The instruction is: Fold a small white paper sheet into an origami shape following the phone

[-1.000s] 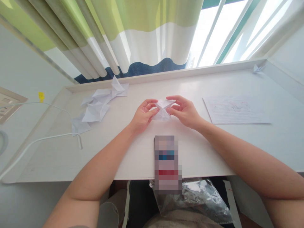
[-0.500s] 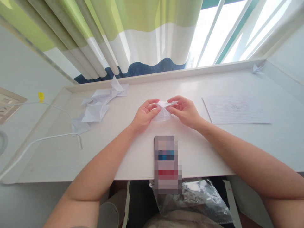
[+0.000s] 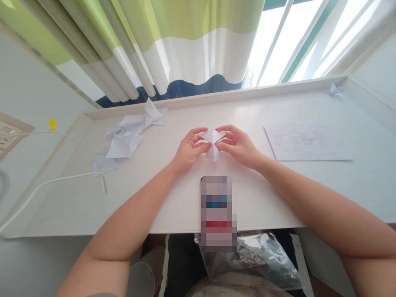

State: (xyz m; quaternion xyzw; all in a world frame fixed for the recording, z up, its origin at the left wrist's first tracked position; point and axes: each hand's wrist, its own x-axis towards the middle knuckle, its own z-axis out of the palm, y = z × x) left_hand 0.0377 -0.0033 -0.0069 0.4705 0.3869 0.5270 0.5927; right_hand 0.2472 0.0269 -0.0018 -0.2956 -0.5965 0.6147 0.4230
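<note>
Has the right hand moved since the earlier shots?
Yes: the right hand has shifted slightly left, away from the handwritten sheet lying still beside it, closing in on the folded white paper.

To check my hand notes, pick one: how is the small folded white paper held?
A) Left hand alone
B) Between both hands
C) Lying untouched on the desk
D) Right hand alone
B. The folded white paper sits between the fingers of the left hand and the right hand, with both touching it.
</note>
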